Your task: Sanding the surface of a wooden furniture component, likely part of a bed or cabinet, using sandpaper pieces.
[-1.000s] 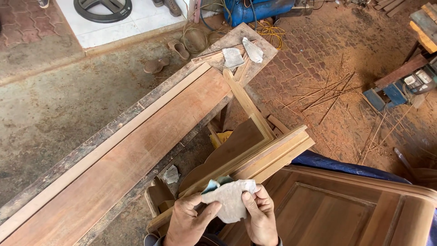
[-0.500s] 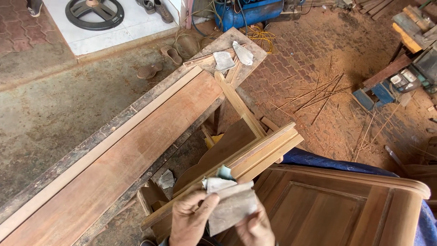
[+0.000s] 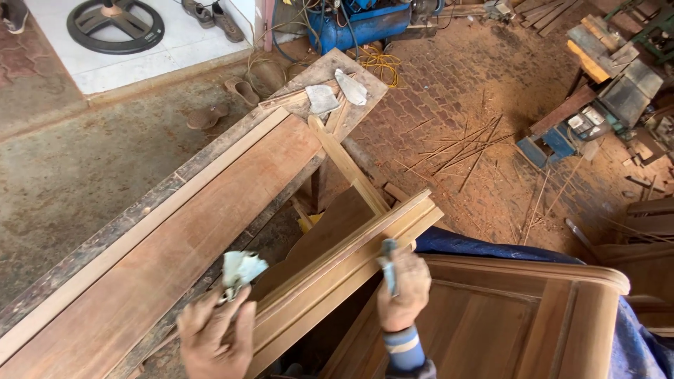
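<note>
My left hand (image 3: pixel 210 333) holds a crumpled scrap of sandpaper (image 3: pixel 240 269) at the near edge of the long plank (image 3: pixel 168 245). A folded strip of sandpaper (image 3: pixel 388 265) is gripped in my right hand (image 3: pixel 404 289) and pressed against the upper edge of a moulded wooden frame piece (image 3: pixel 337 270). That frame piece slants from lower left to upper right between my two hands. Beneath my right wrist lies a panelled wooden door (image 3: pixel 505 323).
The plank lies on a worn workbench (image 3: pixel 126 217) with two loose sandpaper sheets (image 3: pixel 323 98) at its far end. A blue cloth (image 3: pixel 484 247) lies under the door. Thin sticks (image 3: pixel 463 147) litter the brick floor. A blue machine (image 3: pixel 358 21), slippers (image 3: pixel 242 91) and scrap wood (image 3: pixel 597 49) sit farther off.
The sandpaper held by both hands has been split: my left hand took a scrap out to the left, and my right hand carried a folded strip up onto the frame piece.
</note>
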